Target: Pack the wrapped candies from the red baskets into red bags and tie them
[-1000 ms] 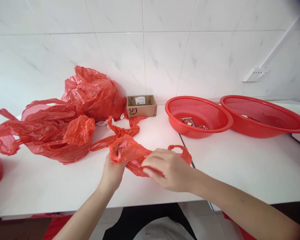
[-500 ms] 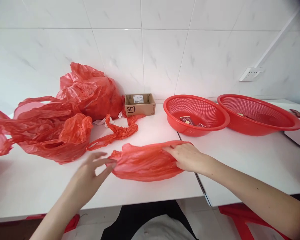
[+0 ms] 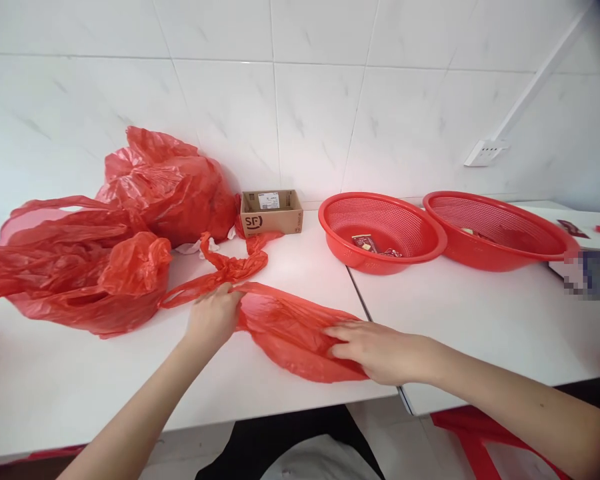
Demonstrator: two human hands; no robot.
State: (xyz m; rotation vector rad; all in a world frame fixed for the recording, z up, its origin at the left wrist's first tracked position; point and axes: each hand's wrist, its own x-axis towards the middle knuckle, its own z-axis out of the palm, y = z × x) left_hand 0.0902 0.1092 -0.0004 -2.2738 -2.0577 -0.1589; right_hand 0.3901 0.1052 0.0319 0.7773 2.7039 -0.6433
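A red plastic bag lies spread on the white table in front of me. My left hand grips its left end, fingers curled over the plastic. My right hand presses on the bag's right end with fingers together, near the table's front edge. A twisted strip of another red bag lies just behind the left hand.
A heap of crumpled red bags covers the left of the table, with a fuller bag by the tiled wall. A small cardboard box stands at the back. Two red mesh baskets sit at the right.
The left hand, open half a second ago, has closed on the bag's left end. The right hand slid toward me along the bag, which now lies flatter and slanted.
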